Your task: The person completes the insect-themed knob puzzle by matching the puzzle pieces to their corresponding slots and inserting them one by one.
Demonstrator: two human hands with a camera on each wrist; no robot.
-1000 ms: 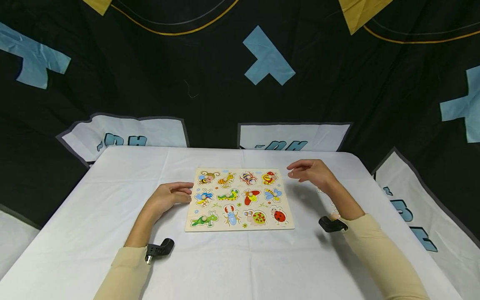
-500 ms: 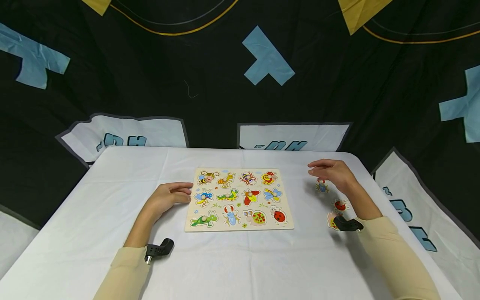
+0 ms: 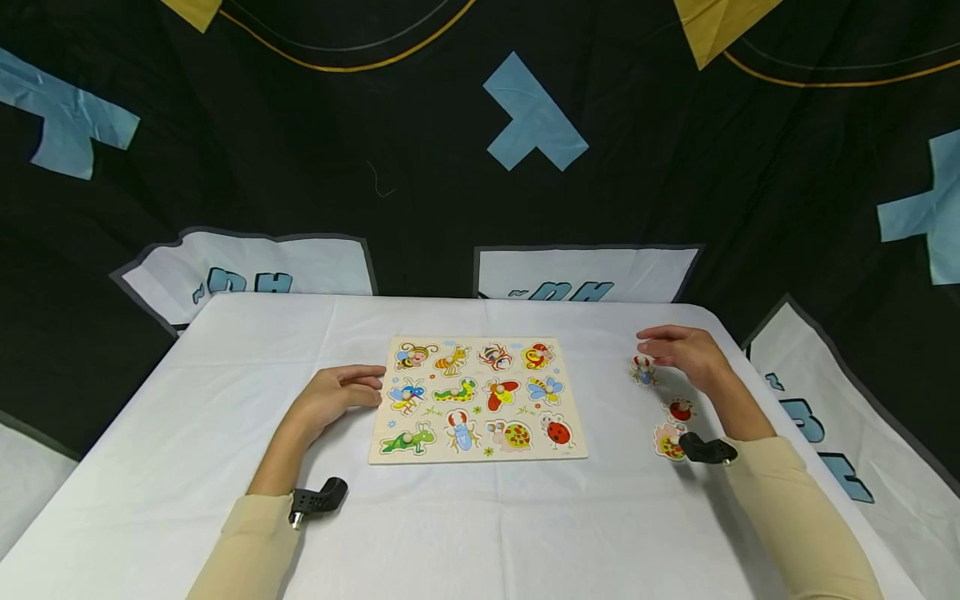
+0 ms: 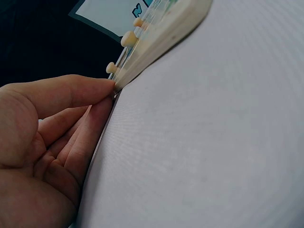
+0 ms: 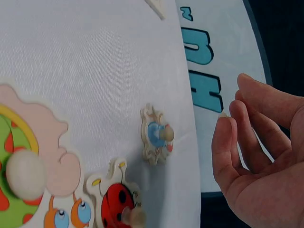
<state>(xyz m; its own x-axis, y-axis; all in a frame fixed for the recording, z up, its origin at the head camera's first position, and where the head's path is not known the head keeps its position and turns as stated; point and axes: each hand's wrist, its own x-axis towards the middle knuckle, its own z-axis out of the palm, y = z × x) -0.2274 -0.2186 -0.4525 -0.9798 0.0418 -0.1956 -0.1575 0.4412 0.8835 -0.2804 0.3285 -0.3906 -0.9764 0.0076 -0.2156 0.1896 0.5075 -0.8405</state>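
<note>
A flat wooden peg puzzle board (image 3: 480,458) with printed insects lies mid-table. My left hand (image 3: 341,397) lies at its left edge; in the left wrist view the fingertips (image 4: 107,88) touch the board's side, below several wooden knobs (image 4: 129,39). At the right, my right hand (image 3: 690,354) hovers, fingers slightly bent and apart, with nothing seen between them. Just beneath it lies a blue beetle puzzle piece (image 3: 643,372). A ladybug piece (image 3: 680,409) and a snail piece (image 3: 667,442) lie nearer me, the snail partly hidden by the wrist camera.
A white cloth covers the table (image 3: 435,533). Black fabric (image 3: 315,167) with blue and yellow shapes hangs behind it. Dark wrist cameras (image 3: 318,497) stick out from both sleeves. Part of another pale piece (image 5: 156,7) shows at the top of the right wrist view.
My right hand has moved rightward, away from the board, uncovering the beetle, ladybug and snail pieces. The left hand and the board have stayed in place.
</note>
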